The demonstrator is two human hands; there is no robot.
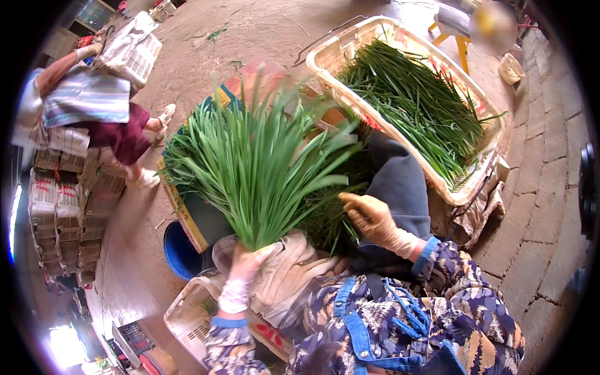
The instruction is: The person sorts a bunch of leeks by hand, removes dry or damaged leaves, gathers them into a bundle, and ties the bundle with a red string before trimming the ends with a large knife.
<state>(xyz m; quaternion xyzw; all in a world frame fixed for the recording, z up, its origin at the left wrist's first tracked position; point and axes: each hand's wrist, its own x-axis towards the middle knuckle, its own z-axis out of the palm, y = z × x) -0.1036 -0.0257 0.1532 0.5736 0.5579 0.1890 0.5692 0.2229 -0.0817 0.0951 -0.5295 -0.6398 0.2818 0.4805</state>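
Observation:
A thick bunch of garlic chives (256, 162) stands in my gloved left hand (250, 257). That hand is closed around the base of the bunch, and the long flat leaves fan out away from me, their tips blurred. To the right is my gloved right hand (374, 220), its fingers loosely bent and apart, with nothing seen in them. Just left of it, darker loose chives (331, 215) lie low between the bunch and my knee. The bunch hides part of what is behind it.
A cream plastic crate (322, 59) full of chives stands at the far right. Beside my left hand are a blue bucket (178, 253) and another pale crate (181, 306). At left, a person (87, 106) handles a white crate (134, 56) near stacked crates (69, 212). A stool (451, 25) stands far right.

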